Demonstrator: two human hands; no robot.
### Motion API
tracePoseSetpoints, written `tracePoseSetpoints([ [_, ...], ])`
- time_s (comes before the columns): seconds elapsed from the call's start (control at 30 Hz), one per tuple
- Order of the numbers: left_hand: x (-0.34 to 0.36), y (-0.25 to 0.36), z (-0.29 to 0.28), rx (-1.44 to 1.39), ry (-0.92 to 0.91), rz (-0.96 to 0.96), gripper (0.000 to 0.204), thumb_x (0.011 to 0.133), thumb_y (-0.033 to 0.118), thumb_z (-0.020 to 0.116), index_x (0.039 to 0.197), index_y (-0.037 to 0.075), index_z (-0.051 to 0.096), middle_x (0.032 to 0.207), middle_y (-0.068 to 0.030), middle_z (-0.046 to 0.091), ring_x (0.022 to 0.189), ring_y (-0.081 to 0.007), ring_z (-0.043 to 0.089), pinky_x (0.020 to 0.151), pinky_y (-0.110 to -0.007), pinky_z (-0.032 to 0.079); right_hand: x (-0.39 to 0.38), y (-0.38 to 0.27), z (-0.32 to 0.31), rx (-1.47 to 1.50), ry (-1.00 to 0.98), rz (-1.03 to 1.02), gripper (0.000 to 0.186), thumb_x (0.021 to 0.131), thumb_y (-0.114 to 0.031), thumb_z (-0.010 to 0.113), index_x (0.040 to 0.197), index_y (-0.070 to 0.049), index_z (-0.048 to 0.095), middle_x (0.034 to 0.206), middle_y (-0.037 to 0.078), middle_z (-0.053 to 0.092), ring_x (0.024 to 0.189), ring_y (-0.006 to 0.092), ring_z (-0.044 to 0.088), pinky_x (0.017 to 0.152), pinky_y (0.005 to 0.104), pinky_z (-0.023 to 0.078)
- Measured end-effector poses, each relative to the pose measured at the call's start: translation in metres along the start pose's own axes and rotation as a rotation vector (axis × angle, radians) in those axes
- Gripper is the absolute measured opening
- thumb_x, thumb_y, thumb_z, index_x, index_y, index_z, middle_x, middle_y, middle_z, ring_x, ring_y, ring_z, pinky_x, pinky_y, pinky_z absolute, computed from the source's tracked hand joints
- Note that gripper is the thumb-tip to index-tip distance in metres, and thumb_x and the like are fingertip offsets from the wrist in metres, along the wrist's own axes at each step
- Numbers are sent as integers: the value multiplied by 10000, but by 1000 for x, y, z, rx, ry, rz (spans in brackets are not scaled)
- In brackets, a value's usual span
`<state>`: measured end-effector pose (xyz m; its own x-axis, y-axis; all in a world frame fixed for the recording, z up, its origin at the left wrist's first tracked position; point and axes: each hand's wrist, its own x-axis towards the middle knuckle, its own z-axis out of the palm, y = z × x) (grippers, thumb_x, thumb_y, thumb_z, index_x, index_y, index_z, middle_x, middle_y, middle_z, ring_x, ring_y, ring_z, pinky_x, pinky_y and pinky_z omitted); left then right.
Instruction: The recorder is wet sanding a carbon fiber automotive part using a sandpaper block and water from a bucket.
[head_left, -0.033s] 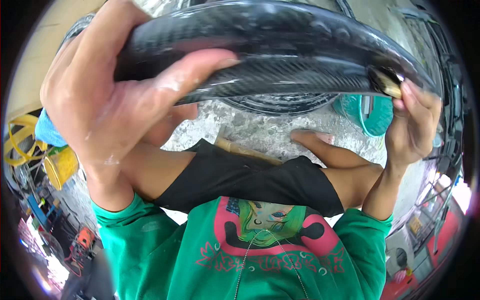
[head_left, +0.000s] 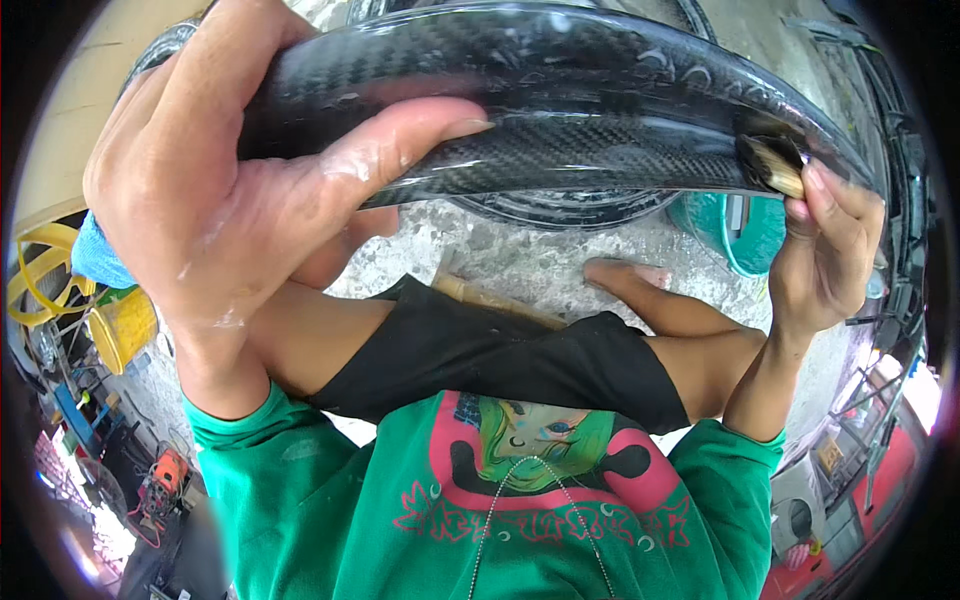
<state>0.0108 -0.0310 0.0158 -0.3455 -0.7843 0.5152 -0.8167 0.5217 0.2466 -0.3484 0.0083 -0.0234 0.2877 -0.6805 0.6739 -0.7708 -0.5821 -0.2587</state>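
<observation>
A curved, glossy black carbon-fibre part [head_left: 590, 150] spans the upper view, its woven pattern showing under wet, whitish streaks. Around its left end my left hand [head_left: 200, 195] is closed, the thumb lying along the near face and the other fingers partly hidden behind. My right hand [head_left: 835, 240] pinches a small folded piece of sandpaper [head_left: 783, 172], tan and dark, between thumb and fingertips. The sandpaper meets the part's right end at its lower edge. Whitish residue marks my left thumb and wrist.
Beyond the part, a black ribbed ring [head_left: 565, 212] lies on the concrete floor, with a teal bucket [head_left: 755, 248] to its right. A yellow bucket [head_left: 124, 332] and a blue cloth [head_left: 98, 258] are at left. Dark long pieces line the right side.
Hardly anything differs. The carbon-fibre part and my left hand have shifted very slightly to the right; my right hand with the sandpaper stays almost in place.
</observation>
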Motion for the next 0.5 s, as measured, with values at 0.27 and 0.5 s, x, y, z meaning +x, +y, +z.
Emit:
tracePoseSetpoints([
  [0.27,-11,-18,1,112,-48,127,575,547,443,939,950,85,742,800,-50,645,632,-164,639,581,-275,512,19,-29,23,85,-60,-46,327,730,58,778,1046,-16,740,990,128,686,817,195,651,745,269,533],
  [0.5,-10,-13,15,-93,-6,-68,556,531,451,936,974,159,768,895,-55,652,683,-208,661,583,-288,512,30,-58,47,-62,-73,-174,344,709,154,771,1013,-1,727,1015,173,697,897,243,665,699,272,570],
])
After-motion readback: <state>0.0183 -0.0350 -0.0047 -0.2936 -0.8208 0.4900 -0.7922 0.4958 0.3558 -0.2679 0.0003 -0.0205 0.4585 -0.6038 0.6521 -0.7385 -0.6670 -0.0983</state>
